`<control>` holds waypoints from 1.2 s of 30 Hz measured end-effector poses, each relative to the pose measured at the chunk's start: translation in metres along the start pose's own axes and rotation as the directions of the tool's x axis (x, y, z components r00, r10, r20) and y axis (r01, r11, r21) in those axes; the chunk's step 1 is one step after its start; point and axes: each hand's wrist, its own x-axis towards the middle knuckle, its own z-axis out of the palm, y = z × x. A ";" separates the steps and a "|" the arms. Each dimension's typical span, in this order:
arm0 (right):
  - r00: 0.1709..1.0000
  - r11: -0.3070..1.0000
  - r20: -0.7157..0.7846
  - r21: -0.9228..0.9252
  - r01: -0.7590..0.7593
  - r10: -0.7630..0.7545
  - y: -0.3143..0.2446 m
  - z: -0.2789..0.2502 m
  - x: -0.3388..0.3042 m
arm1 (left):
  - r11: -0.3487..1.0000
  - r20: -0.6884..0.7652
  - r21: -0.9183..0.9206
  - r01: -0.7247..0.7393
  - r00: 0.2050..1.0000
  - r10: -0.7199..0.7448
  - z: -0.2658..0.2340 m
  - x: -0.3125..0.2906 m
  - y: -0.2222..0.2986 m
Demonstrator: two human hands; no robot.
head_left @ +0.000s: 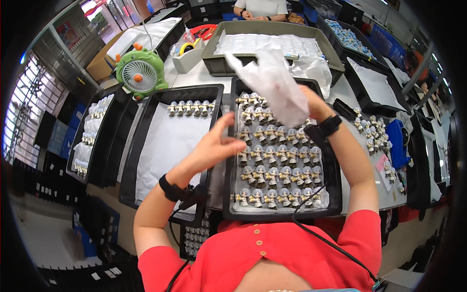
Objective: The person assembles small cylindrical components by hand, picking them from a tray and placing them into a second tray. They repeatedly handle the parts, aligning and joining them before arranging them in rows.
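A crumpled sheet of thin white paper point(279, 90) hangs in the air, one edge gripped by my right hand point(314, 104). It covers part of the far rows in a black tray point(333, 194), where several rows of small painted figurines point(270, 155) with pale hair stand. My left hand point(216, 146) is empty, fingers apart, above the near-left edge of that tray. To its left lies a second black tray point(131, 160), lined with white paper point(168, 146) and carrying one row of similar figurines point(189, 108) at its far end.
A green fan point(141, 73) stands beyond the left tray. At the back is a grey-green bin point(211, 63) with white padding. Loose figurines point(373, 134) lie on the table at right, near a blue container point(399, 146). Another person point(260, 9) sits across. A black cable point(311, 226) crosses my front.
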 end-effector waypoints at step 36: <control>0.994 0.957 -0.112 0.284 0.050 -0.019 0.022 0.024 0.001 | 0.862 -0.424 -0.451 -0.232 0.906 0.022 -0.057 0.050 -0.025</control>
